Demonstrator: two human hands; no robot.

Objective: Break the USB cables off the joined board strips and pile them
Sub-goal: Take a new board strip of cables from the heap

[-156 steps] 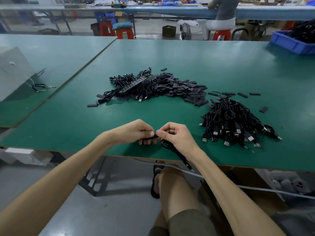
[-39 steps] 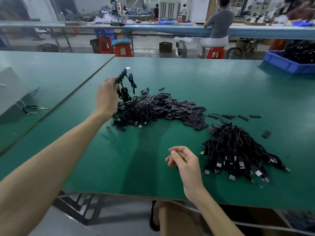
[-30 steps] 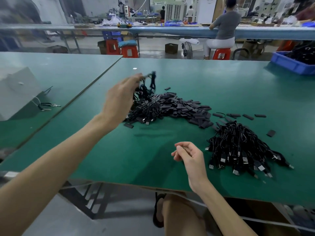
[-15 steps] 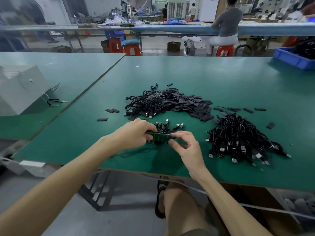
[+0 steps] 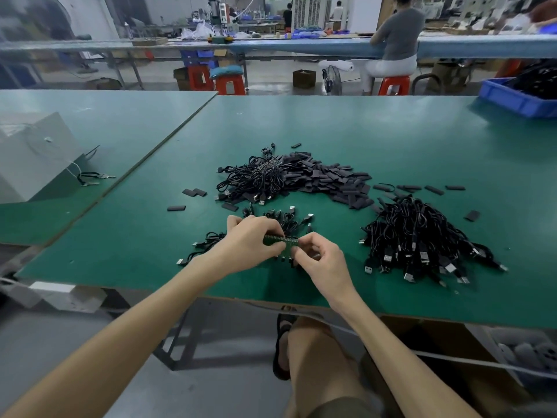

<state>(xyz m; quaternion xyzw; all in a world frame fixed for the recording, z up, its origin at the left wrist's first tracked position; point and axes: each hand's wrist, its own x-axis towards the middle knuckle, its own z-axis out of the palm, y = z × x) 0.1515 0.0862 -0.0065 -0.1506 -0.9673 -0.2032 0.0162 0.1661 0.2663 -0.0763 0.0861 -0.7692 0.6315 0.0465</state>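
A fresh board strip (image 5: 281,239), fetched from the far heap (image 5: 256,179), is now pinched between left hand (image 5: 250,236) and right hand (image 5: 319,260) near the front edge of the bench (image 5: 391,131); snapping cables off looks next.

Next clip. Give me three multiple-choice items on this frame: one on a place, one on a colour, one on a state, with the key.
1. Where does the pile of freed cables lie on the table?
A. left of the left hand
B. right of the right hand
C. between the two hands

2. What colour is the board strip?
A. red
B. white
C. green

3. What holds the board strip?
A. both hands
B. the left hand alone
C. neither; it lies loose

Key:
1 B, the pile spreads out on the far side of the right hand.
2 C, the part showing between the hands is green.
3 A, the left hand grips one end and the right hand pinches the other.
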